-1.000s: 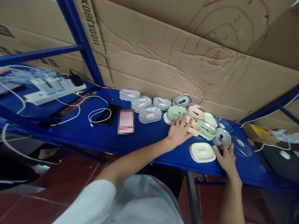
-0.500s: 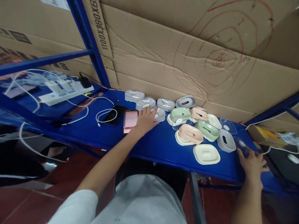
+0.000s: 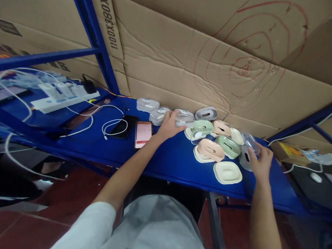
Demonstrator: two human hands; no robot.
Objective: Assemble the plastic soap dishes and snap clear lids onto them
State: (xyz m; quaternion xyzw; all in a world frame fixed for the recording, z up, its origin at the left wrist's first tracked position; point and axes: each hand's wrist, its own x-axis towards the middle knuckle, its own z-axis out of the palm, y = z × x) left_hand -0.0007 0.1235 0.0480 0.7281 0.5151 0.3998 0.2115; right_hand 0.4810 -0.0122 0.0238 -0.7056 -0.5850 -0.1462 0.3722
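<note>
My left hand [image 3: 169, 125] reaches across the blue shelf [image 3: 170, 161], fingers curled over a small grey box with a clear lid that it mostly hides. Similar lidded boxes [image 3: 147, 104] stand in a row just behind it. My right hand [image 3: 259, 161] is closed on a clear plastic lid [image 3: 249, 140], held just above a grey tray [image 3: 243, 160]. Between the hands lie pink [image 3: 209, 148] and green [image 3: 229, 145] soap dishes and a cream tray [image 3: 227, 172].
A lit phone [image 3: 143, 133] and a black phone [image 3: 122, 125] with a white cable lie left of my left hand. A white power strip [image 3: 65, 98] sits far left. Cardboard sheets [image 3: 202, 56] wall the back; a blue post [image 3: 95, 33] rises at left.
My left hand went from the coloured dishes to the clear-lidded box near the phone. My right hand left the grey tray, reached right to a clear lid, and has lifted it back over the tray.
</note>
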